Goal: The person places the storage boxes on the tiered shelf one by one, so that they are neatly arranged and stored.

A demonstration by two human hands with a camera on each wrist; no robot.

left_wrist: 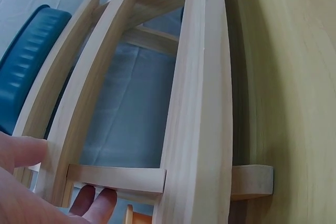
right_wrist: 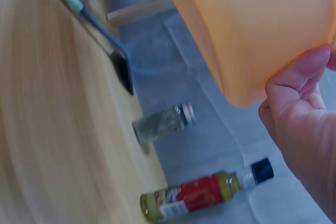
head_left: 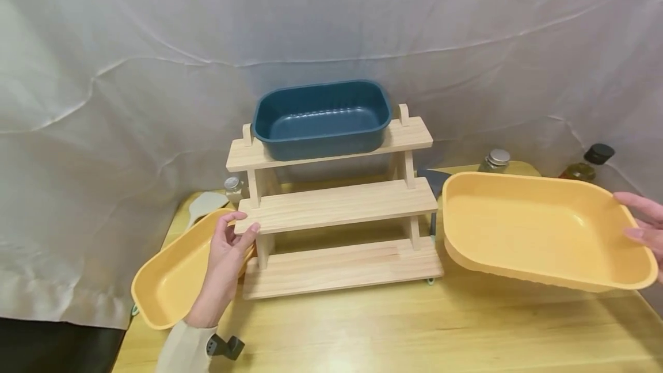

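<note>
A three-tier wooden rack (head_left: 336, 206) stands mid-table with a dark blue tub (head_left: 321, 117) on its top shelf. My left hand (head_left: 243, 223) grips the left end of the middle shelf; in the left wrist view its thumb (left_wrist: 21, 150) lies on the near side and its fingers (left_wrist: 97, 203) curl behind a crossbar of the rack (left_wrist: 194, 108). Behind that hand a yellow tub (head_left: 171, 281) lies on the table. My right hand (head_left: 639, 220) holds a second, larger yellow tub (head_left: 538, 235) by its right rim, tilted above the table; the fingers (right_wrist: 294, 87) press its outer wall (right_wrist: 252, 30).
A blue spatula (right_wrist: 105, 45) lies behind the rack's right end. A spice jar (right_wrist: 163, 124) and an oil bottle (right_wrist: 205, 192) with a black cap stand at the back right. A pale spoon (head_left: 207, 203) and a small jar (head_left: 233, 186) sit back left. White cloth hangs behind.
</note>
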